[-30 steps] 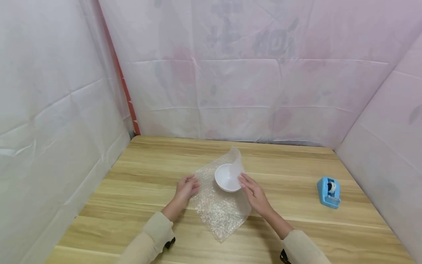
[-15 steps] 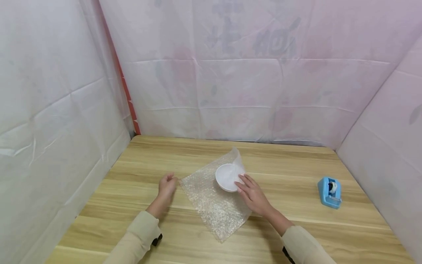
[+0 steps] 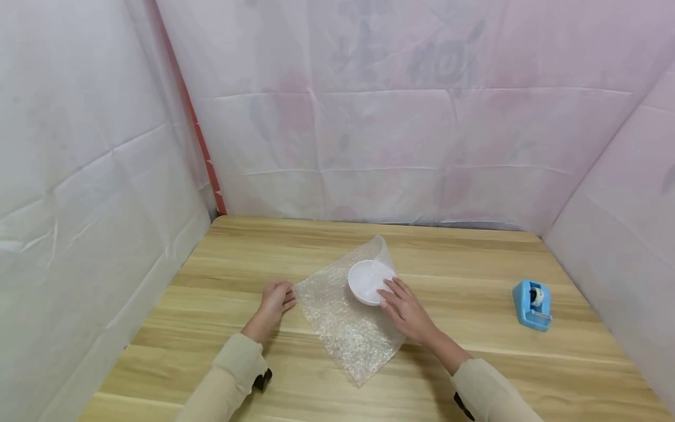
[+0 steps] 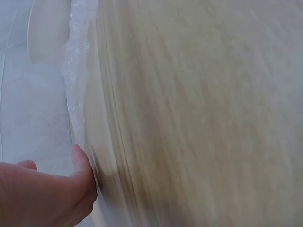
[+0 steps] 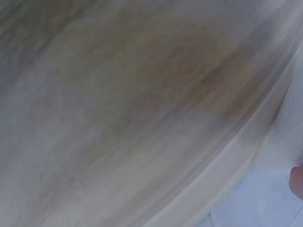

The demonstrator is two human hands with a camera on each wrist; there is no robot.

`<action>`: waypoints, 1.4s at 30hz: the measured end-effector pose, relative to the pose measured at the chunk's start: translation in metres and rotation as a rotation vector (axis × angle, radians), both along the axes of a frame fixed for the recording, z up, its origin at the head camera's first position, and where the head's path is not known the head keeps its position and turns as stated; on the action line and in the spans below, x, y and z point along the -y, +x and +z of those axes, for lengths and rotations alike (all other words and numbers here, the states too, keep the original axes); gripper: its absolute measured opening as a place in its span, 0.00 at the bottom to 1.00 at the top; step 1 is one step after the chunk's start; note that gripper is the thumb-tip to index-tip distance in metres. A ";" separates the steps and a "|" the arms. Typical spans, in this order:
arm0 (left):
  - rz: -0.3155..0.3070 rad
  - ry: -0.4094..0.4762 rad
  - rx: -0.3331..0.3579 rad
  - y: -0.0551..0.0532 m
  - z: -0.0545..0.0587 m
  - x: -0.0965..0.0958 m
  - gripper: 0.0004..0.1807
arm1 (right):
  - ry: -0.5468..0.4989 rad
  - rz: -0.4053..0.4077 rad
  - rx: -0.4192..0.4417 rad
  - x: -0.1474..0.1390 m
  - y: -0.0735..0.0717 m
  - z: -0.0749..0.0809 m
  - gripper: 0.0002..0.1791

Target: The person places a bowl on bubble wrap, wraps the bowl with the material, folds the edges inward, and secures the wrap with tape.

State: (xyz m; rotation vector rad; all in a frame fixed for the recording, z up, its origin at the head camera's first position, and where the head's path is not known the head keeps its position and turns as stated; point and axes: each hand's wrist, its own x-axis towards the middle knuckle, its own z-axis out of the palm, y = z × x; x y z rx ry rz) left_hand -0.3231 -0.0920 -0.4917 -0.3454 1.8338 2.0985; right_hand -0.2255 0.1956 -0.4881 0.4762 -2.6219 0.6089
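Note:
A white bowl (image 3: 360, 279) sits upright on a sheet of bubble wrap (image 3: 354, 337), which lies cornerwise on the wooden table. The sheet's right corner is folded up over the bowl's right side. My right hand (image 3: 407, 312) presses that flap at the rim, its fingers extended. At the sheet's left corner, my left hand (image 3: 274, 302) pinches the wrap. In the left wrist view, the thumb of the left hand (image 4: 52, 194) meets the end of the wrap's edge (image 4: 78, 90). Only a fingertip (image 5: 297, 182) of the right hand shows in the right wrist view.
A blue tape dispenser (image 3: 532, 306) with a roll of clear tape stands on the right of the table (image 3: 464, 264). Pale cloth curtains (image 3: 379, 129) hang behind the table and at both sides.
My left hand first moved left from beside the bowl to the sheet's left corner, which now lies flatter, then slightly right. My right hand moved slightly over the bowl, pressing the flap lower.

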 end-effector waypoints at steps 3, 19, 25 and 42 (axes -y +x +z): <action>0.010 -0.017 -0.007 -0.001 -0.002 -0.002 0.21 | 0.016 -0.005 0.012 0.001 -0.001 0.001 0.16; -0.047 -0.440 -0.150 -0.011 -0.005 -0.017 0.16 | 0.045 -0.037 0.050 0.002 -0.002 0.001 0.16; -0.050 -0.452 -0.198 -0.014 -0.010 -0.018 0.10 | 0.048 -0.030 0.033 0.002 -0.003 0.000 0.15; 0.105 -0.320 -0.384 -0.002 0.011 -0.034 0.15 | 0.047 -0.033 0.031 0.004 -0.003 -0.002 0.15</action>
